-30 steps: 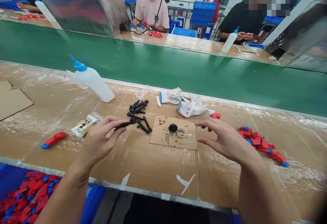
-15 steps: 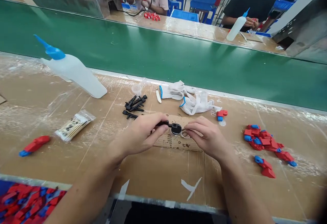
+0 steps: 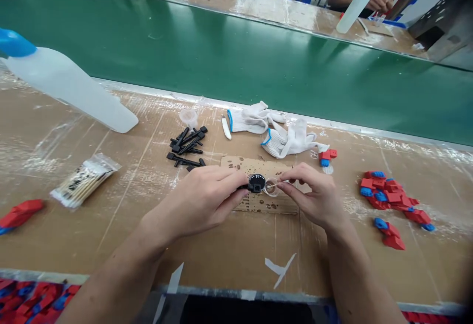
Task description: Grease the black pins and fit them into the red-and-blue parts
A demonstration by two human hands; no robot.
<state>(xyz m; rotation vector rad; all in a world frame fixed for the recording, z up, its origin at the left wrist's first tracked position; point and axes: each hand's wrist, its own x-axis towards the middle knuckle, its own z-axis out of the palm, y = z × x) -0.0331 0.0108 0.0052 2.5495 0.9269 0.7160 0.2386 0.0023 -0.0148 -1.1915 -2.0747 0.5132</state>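
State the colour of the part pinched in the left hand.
Black: the part in the left hand, best seen in the head view.

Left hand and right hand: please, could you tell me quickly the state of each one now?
Left hand: closed, holding a black part between thumb and fingers.
Right hand: closed, pinching a thin stick at the clear cup.

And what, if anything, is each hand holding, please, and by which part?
The left hand holds a black piece by its stem; the right hand pinches a cotton swab by the end outside the cup.
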